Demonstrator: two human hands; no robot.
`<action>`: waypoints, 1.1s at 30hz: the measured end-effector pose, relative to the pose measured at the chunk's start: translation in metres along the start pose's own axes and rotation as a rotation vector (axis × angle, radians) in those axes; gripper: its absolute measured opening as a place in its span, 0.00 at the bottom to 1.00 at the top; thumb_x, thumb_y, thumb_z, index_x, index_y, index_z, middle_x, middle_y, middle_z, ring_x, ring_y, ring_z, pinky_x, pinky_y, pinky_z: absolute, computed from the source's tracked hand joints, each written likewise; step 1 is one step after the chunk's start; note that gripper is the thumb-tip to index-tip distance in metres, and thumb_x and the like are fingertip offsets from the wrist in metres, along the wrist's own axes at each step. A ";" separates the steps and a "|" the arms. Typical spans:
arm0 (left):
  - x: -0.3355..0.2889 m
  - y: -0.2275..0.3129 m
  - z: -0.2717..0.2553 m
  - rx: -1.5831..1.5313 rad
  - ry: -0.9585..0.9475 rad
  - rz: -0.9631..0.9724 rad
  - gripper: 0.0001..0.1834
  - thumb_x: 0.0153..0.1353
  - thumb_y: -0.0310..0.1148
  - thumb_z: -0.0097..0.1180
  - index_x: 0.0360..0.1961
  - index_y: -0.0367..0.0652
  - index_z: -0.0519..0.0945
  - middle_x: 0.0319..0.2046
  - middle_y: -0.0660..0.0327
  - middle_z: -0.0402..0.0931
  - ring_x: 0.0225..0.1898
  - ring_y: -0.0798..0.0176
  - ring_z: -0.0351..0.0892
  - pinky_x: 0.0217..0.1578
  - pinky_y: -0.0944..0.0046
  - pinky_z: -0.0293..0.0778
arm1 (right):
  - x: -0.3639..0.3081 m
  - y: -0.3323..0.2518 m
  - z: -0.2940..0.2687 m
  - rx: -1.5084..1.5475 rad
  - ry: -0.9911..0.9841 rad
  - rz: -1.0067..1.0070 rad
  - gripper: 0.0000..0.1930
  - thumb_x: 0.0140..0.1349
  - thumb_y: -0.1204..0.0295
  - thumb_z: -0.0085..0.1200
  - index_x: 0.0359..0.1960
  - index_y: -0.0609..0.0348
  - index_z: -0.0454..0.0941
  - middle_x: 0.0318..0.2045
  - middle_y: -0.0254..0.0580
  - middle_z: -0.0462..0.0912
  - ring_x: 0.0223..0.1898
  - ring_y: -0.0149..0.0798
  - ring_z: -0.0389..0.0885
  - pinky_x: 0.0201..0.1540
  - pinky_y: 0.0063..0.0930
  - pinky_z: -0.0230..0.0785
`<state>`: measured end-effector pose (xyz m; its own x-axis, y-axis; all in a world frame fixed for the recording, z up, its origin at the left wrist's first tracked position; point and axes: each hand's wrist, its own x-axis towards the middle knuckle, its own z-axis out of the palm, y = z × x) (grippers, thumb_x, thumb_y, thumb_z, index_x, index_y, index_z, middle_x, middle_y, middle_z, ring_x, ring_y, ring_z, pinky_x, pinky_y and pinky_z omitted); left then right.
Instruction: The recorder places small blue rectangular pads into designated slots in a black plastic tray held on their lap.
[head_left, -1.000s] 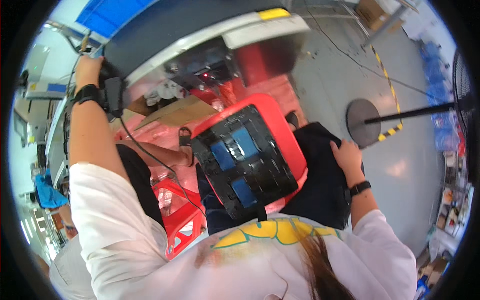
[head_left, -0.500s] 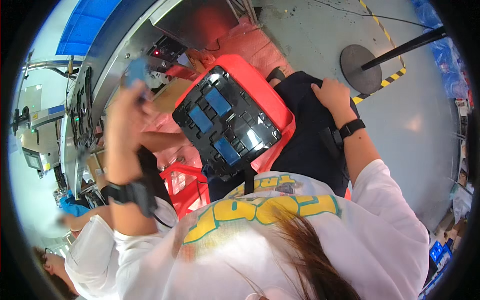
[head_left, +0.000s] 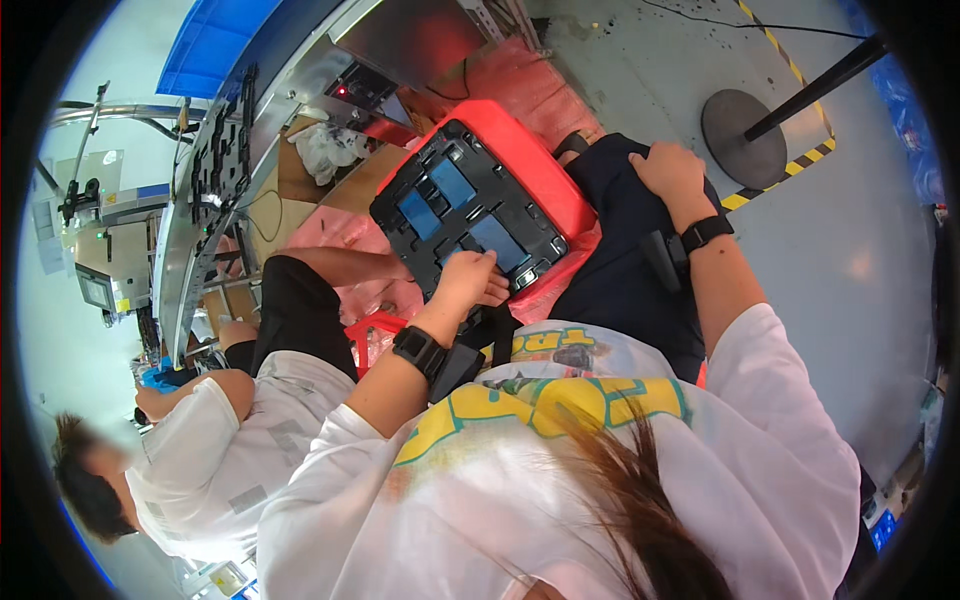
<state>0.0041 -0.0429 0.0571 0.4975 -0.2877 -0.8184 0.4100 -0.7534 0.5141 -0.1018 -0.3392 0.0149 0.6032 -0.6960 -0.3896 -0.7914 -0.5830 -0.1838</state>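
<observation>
Touching a blue piece (head_left: pixel 498 240) in the tray (head_left: pixel 500 193), seemingly, are left fingers (head_left: pixel 494 288).

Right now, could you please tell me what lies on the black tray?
Three blue pieces show on the black tray, plus a little more blue beside the left hand. That hand covers part of the tray's near side; what lies under it is hidden.

At mid-frame you have a black tray (head_left: pixel 512 203) with blue pieces (head_left: pixel 498 243) and red plastic (head_left: pixel 550 165); your shirt (head_left: pixel 470 490), lower centre, is white with green-edged yellow lettering (head_left: pixel 560 405); floor tape (head_left: pixel 806 160), upper right, is striped black and yellow.
</observation>
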 end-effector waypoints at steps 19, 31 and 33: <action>0.025 0.018 -0.023 0.643 0.212 0.564 0.25 0.47 0.33 0.64 0.47 0.37 0.71 0.18 0.57 0.72 0.21 0.62 0.73 0.24 0.64 0.68 | 0.007 -0.001 0.003 -0.073 -0.021 -0.009 0.26 0.57 0.49 0.46 0.44 0.58 0.78 0.42 0.53 0.79 0.46 0.56 0.77 0.47 0.63 0.64; 0.020 0.046 -0.048 0.846 0.047 0.499 0.27 0.51 0.38 0.59 0.52 0.38 0.72 0.28 0.49 0.78 0.32 0.51 0.79 0.35 0.59 0.72 | 0.010 0.002 0.007 -0.063 -0.019 -0.007 0.25 0.56 0.49 0.46 0.42 0.57 0.79 0.42 0.53 0.80 0.46 0.56 0.77 0.46 0.63 0.64; 0.023 0.043 -0.043 0.822 0.080 0.495 0.22 0.50 0.38 0.60 0.46 0.38 0.75 0.29 0.49 0.78 0.34 0.51 0.78 0.36 0.58 0.72 | 0.007 0.003 0.006 -0.062 -0.013 -0.003 0.25 0.56 0.49 0.47 0.42 0.57 0.79 0.42 0.53 0.79 0.46 0.56 0.77 0.47 0.63 0.64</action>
<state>0.0657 -0.0567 0.0718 0.5334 -0.6658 -0.5218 -0.5087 -0.7453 0.4309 -0.1001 -0.3432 0.0062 0.6038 -0.6889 -0.4010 -0.7817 -0.6101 -0.1290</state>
